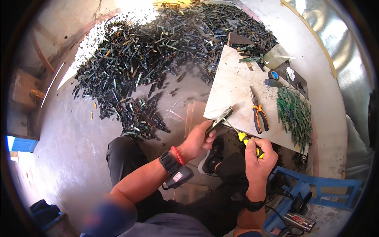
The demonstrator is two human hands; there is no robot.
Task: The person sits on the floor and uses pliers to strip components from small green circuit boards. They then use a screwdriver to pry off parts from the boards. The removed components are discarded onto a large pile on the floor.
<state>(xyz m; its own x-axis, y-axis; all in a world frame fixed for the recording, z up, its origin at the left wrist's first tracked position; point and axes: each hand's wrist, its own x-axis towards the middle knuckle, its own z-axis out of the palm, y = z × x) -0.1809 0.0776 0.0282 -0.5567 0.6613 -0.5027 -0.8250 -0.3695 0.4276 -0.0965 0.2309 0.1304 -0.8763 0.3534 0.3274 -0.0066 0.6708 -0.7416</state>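
Two hands are up at the near edge of the pale stone slab (233, 85), and that slab is my reference for everything here. My left hand (198, 139) sits just off its near-left corner, wrist bent back, fingers curled tight around a narrow strip of circuit board (219, 119) whose far end rests on the slab's edge. My right hand (258, 155) is just below the near edge, fist closed round the yellow-and-black handle of a screwdriver (245, 138), with the thin shaft angled up-left to where it meets the strip.

Hard to say exactly where the tip touches, the strip and my left thumb cover it. I can't make out what's on the strip either, too small.

On the slab, orange-handled pliers (258, 112) lie near the middle toward the near edge, well apart from a heap of green board strips (295, 112) along the right side. A clear plastic container (275, 56) sits at the far right corner. Beyond the far-left side, a huge dark pile of scrap strips (158, 47) covers the floor.

Most of the slab's left half is bare. A blue frame (316, 185) crowds the space below its right corner.
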